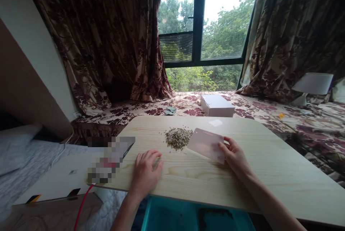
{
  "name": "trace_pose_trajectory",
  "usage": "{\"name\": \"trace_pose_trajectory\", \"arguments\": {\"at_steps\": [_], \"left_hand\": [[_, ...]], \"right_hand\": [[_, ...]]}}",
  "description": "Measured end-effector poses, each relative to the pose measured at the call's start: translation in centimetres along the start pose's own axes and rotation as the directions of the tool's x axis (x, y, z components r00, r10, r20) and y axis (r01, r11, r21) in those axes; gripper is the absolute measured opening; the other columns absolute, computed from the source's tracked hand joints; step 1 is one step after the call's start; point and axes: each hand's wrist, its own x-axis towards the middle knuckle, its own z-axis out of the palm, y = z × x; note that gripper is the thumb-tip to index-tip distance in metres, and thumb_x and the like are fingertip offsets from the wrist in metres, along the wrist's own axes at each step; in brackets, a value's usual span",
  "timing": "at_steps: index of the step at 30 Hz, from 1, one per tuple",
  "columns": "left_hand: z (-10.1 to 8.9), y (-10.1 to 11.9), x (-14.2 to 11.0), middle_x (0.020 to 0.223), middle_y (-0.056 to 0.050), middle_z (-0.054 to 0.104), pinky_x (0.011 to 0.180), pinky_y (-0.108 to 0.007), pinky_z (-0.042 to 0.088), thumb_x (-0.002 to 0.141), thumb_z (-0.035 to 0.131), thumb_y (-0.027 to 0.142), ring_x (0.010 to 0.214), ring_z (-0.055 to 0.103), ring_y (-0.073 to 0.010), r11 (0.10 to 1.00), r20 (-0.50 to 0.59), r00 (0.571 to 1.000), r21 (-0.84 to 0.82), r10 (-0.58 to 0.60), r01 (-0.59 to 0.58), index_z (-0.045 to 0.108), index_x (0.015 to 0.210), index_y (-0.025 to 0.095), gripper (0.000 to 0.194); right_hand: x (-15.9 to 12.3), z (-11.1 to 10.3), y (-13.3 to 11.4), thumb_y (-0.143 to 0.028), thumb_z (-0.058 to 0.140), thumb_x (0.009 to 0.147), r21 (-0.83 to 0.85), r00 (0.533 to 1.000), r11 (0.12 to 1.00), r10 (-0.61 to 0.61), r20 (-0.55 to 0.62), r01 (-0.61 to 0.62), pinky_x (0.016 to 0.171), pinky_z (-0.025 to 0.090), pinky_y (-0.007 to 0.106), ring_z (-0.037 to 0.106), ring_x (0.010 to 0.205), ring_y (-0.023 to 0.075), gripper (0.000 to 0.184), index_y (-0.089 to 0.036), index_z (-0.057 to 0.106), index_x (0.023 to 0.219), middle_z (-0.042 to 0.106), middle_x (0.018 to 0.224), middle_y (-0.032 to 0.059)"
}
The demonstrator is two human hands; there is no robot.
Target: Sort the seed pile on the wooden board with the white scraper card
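My right hand (233, 153) grips the right edge of a flat, translucent plastic scraper (205, 145), thumb on its near face. The scraper is tilted, and its left edge is beside a loose pile of small green-brown beans (176, 139) with whitish grains among them. A few beans lie scattered around the pile. My left hand (147, 171) rests palm down on the pale wooden table (188, 177), left of and nearer than the pile. Its fingers are slightly bent and apart, with nothing in them.
Below the table's near edge is a teal tray (172, 214) with a dark patch in its right part. A blurred-out object (107, 161) lies at the left edge, with a red cable (83, 205). A white box (217, 105) stands behind the table, a lamp (312, 83) far right.
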Motion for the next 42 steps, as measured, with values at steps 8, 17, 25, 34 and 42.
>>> {"name": "trace_pose_trajectory", "arguments": {"at_steps": [8, 17, 25, 34, 42], "left_hand": [[0.3, -0.5, 0.1, 0.11, -0.006, 0.065, 0.101, -0.047, 0.037, 0.077, 0.055, 0.027, 0.115, 0.05, -0.0256, 0.999, -0.086, 0.995, 0.015, 0.046, -0.045, 0.067, 0.094, 0.024, 0.021], [0.4, -0.5, 0.1, 0.107, -0.005, 0.066, 0.099, -0.047, 0.037, 0.078, 0.055, 0.026, 0.111, 0.053, -0.0247, 0.999, -0.073, 0.996, 0.011, 0.053, -0.052, 0.066, 0.094, 0.024, 0.02], [0.3, -0.2, 0.1, 0.106, -0.005, 0.066, 0.099, -0.047, 0.036, 0.078, 0.054, 0.025, 0.107, 0.054, -0.0239, 0.999, -0.064, 0.997, -0.017, 0.033, -0.034, 0.065, 0.094, 0.025, 0.019], [0.0, 0.2, 0.1, 0.107, -0.005, 0.066, 0.103, -0.048, 0.032, 0.079, 0.053, 0.025, 0.11, 0.053, -0.0238, 1.0, -0.051, 0.999, -0.011, 0.005, -0.006, 0.064, 0.094, 0.025, 0.019], [0.1, 0.1, 0.1, 0.107, -0.004, 0.066, 0.101, -0.047, 0.034, 0.079, 0.053, 0.026, 0.109, 0.054, -0.0239, 1.0, -0.056, 0.998, -0.002, 0.02, -0.02, 0.064, 0.094, 0.025, 0.018]], "right_hand": [[0.1, 0.3, 0.6, -0.059, 0.07, 0.06, -0.044, 0.999, 0.998, -0.038, 0.03, 0.04, 0.044, 0.051, 0.028, 0.069, 0.067, 0.0242, 0.056, -0.021, 0.052, 0.097, 0.073, 0.076, 0.0062], [0.2, 0.9, 1.0, -0.059, 0.07, 0.059, -0.057, 0.986, 0.998, -0.011, 0.165, 0.02, 0.047, 0.051, 0.029, 0.067, 0.06, 0.0216, 0.053, -0.02, 0.057, 0.093, 0.072, 0.072, 0.0059], [-3.2, 1.9, -0.2, -0.055, 0.069, 0.064, -0.042, 0.942, 0.998, 0.058, 0.33, -0.046, 0.055, 0.053, 0.031, 0.067, 0.062, 0.0205, 0.046, -0.021, 0.058, 0.093, 0.071, 0.073, 0.0053], [-8.0, 2.6, 0.0, -0.055, 0.066, 0.07, -0.043, 0.89, 0.993, 0.119, 0.441, -0.111, 0.052, 0.051, 0.027, 0.067, 0.064, 0.02, 0.043, -0.023, 0.056, 0.097, 0.072, 0.075, 0.0049], [-3.0, 0.6, -1.9, -0.061, 0.073, 0.055, -0.028, 0.993, 0.999, 0.022, 0.114, -0.019, 0.047, 0.053, 0.03, 0.067, 0.062, 0.0234, 0.061, -0.02, 0.054, 0.096, 0.072, 0.074, 0.0089]]}}
